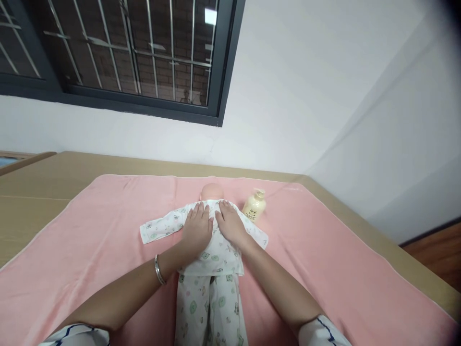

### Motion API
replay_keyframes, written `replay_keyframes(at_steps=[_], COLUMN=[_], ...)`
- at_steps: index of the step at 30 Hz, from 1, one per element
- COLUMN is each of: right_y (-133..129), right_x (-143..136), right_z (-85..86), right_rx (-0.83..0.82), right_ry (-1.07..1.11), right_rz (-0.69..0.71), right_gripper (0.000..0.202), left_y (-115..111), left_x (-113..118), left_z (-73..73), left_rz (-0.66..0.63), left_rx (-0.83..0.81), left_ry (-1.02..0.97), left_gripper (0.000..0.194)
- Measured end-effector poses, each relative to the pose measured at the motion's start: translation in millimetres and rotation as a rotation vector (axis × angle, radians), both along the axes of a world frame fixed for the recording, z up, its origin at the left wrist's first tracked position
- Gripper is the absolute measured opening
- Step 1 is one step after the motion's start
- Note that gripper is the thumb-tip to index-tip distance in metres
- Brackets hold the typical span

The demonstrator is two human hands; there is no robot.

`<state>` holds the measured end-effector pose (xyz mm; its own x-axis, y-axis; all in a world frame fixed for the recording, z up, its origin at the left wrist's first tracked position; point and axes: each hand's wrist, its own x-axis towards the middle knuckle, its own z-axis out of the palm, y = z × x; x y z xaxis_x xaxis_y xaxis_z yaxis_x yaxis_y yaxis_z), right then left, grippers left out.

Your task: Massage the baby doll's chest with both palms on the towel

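rests left hand (197, 231) and right hand (231, 224) flat and apart on printed top (221, 257) of doll (212, 191), near yellow bottle (254, 206) on pink blanket (302, 245).

One counter (104, 161), light wood tone, a thin seam (36, 196) across its left part; bare board showed along the far side. Item: pink cloth (309, 230), pale-edged, rounded at the far corners, creased in places, spread over most of the surface. Upon the cloth: one doll (212, 191), laid lengthwise, in white printed top (219, 262) and matching trousers (192, 307), sleeves outspread; one pale yellow bottle (254, 207), dark-lettered, near the right-hand sleeve.
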<state>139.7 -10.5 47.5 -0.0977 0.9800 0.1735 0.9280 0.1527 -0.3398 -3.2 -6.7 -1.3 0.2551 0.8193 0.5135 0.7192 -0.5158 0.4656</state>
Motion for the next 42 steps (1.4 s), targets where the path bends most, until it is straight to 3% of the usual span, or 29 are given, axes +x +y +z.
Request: replay_keyframes(at_steps=[7,11,15,20,24,30,36,42], right_y=[-36,-18,1,-18,-30,-4,5,11], right_x=[-25,-12,0,-14,-21,-5,2,10], right_z=[-2.1,1.1,-1.0,-1.8,0.1,-5.9,-15.8,-10.0], right_rx=[0.091,0.038,-0.007,0.035,0.069,0.049,0.061,-0.001], right_ry=[-0.149,-0.077,-0.014,-0.085,-0.106,0.018,0.049,0.063], right_rz=[0.046,0.051,0.016,0.025,0.040,0.061,0.080,0.132], right_gripper=[0.051,0.051,0.054,0.052,0.050,0.053,0.056,0.061], left_y=[32,12,-12,7,22,15,12,-5], left_x=[-18,-8,2,-8,-12,-5,-4,2], left_z=[15.1,8.8,5.1,14.6,10.9,-1.1,-0.1,-0.1], left_rz=[0.018,0.068,0.008,-0.023,0.007,0.051,0.074,0.020], left_rx=[-0.180,-0.075,0.008,-0.098,-0.150,-0.074,-0.008,0.135], left_ry=[0.192,0.225,0.235,0.174,0.132,0.069,0.076,0.157], left_gripper=[0.052,0.052,0.050,0.051,0.052,0.050,0.048,0.045])
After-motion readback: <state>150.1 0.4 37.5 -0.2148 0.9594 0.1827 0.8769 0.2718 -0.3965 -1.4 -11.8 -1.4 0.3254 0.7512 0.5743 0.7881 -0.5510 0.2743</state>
